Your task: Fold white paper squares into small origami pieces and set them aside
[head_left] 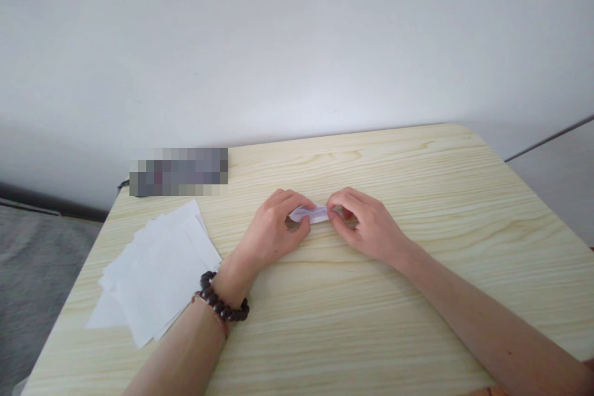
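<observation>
A small folded piece of white paper (pixel 316 215) is held between both hands, just over the middle of the wooden table. My left hand (pixel 279 223) grips its left end between thumb and fingers. At the right end, my right hand (pixel 359 218) pinches the paper with its fingertips. A crease runs along the paper's length; its ends are partly hidden by the fingers. Dark beads and a thin reddish cord circle my left wrist.
Loose white sheets (pixel 153 266) lie in an uneven pile left of my left forearm. A blurred-out dark object (pixel 180 172) sits at the table's back left. The light wood table (pixel 417 334) meets a white wall (pixel 297 43) behind; grey fabric (pixel 37 284) shows beyond its left edge.
</observation>
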Demonstrator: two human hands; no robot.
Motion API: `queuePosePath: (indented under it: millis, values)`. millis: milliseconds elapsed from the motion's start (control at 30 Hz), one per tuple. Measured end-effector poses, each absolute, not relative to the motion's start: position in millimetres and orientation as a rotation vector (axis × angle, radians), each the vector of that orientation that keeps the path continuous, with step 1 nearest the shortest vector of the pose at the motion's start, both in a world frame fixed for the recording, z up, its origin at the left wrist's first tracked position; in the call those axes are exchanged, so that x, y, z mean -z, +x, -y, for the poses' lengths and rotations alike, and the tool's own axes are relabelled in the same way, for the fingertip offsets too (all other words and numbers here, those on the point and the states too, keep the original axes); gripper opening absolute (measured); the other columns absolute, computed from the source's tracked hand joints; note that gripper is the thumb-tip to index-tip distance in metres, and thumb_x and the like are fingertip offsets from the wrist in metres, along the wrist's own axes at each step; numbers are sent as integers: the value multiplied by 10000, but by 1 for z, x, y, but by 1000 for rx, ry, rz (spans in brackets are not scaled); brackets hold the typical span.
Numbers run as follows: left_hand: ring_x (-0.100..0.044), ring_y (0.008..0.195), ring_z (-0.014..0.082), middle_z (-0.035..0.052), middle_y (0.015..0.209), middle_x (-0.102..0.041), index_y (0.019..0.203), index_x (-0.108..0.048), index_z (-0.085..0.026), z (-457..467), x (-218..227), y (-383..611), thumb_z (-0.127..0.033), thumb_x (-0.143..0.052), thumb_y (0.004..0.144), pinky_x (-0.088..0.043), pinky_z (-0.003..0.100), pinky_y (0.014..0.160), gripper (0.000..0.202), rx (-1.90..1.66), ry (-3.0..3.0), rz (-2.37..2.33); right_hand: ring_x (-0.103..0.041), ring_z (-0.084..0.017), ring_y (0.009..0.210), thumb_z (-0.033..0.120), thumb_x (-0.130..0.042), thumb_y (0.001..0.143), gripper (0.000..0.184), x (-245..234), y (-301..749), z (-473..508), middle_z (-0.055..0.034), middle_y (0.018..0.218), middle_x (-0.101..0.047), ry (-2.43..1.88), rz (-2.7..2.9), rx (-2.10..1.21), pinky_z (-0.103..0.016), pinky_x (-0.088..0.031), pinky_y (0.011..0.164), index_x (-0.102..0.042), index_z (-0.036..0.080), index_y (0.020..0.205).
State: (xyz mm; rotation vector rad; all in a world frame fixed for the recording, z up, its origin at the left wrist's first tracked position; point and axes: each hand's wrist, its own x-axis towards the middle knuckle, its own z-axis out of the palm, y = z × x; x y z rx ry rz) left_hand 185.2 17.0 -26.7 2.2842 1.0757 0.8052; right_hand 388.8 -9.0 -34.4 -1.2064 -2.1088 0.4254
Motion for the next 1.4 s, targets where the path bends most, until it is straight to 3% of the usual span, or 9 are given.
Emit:
queuePosePath:
  millis: [700,1000,1233,1400]
  values:
    - [-651,833,149,45,877,-701,840,-700,-174,-17,33,186,-90,-585,803,-527,260,770,148,-1008,2288,-1035,-608,-132,741,90,-515,871,139,38,383,9,-49,956,-631,-1247,2096,-310,-243,-506,638,-603,197,885]
    - [-629,707,122,37,870,-688,875,-678,-174,-15,31,187,-120,-588,792,-498,209,592,134,-913,2235,-1114,-603,-121,681,132,-525,897,101,35,380,9,-50,966,-655,-1318,2081,-277,-258,-490,631,-597,195,868]
    - [-647,884,139,54,951,-674,916,-637,-170,-17,28,184,-127,-573,848,-529,245,793,102,-1051,2418,-1103,-609,-191,870,146,-525,908,69,35,385,7,-68,980,-644,-1266,2162,-295,-343,-485,791,-575,186,881]
    - [-654,863,133,40,987,-685,869,-634,-191,-15,28,182,-166,-558,884,-530,229,734,81,-1026,2628,-1133,-591,-204,883,116,-509,895,89,34,386,8,-74,937,-629,-1279,2103,-383,-351,-489,791,-559,189,882]
